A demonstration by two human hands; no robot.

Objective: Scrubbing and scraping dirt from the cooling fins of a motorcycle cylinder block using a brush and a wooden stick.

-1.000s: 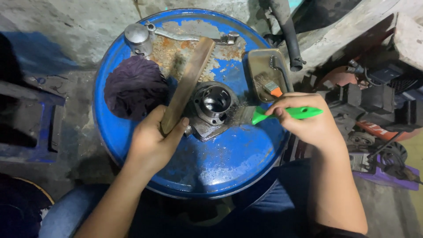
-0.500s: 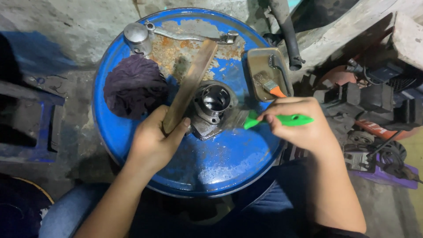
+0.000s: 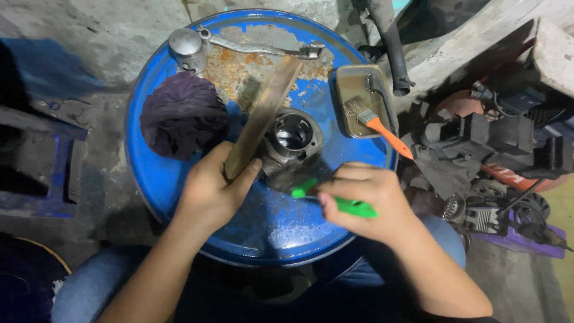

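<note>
Engine cylinder (image 3: 292,139), grey metal w/ round bore facing up, sits near the centre of the blue drum top (image 3: 263,230), which serves as tabletop.

Head view: left hand (image 3: 210,191) is closed around the lower end of a flat wooden stick (image 3: 263,116); the stick slants up and away, lying just left of the cylinder and touching its edge. Right hand (image 3: 368,200) is curled tight around a green-handled brush (image 3: 335,202), its tip at the cylinder's near side; bristles are blurred, so can't tell exactly where they touch.

Dark purple rag (image 3: 182,113) lies bunched on the drum's left part, just beside the stick. At the far rim lies a metal kick lever (image 3: 251,45) w/ a round silver cap (image 3: 186,48) at its left end. On the right part of the drum sits a small rectangular tray (image 3: 353,81) w/ an orange-handled paintbrush (image 3: 376,124) resting in it, handle sticking out over the rim. Paint on the drum is chipped and rusty towards the far side. Black engine parts (image 3: 478,143) are piled on the floor to the right. Person's knees in blue jeans (image 3: 89,287) show below the drum.
</note>
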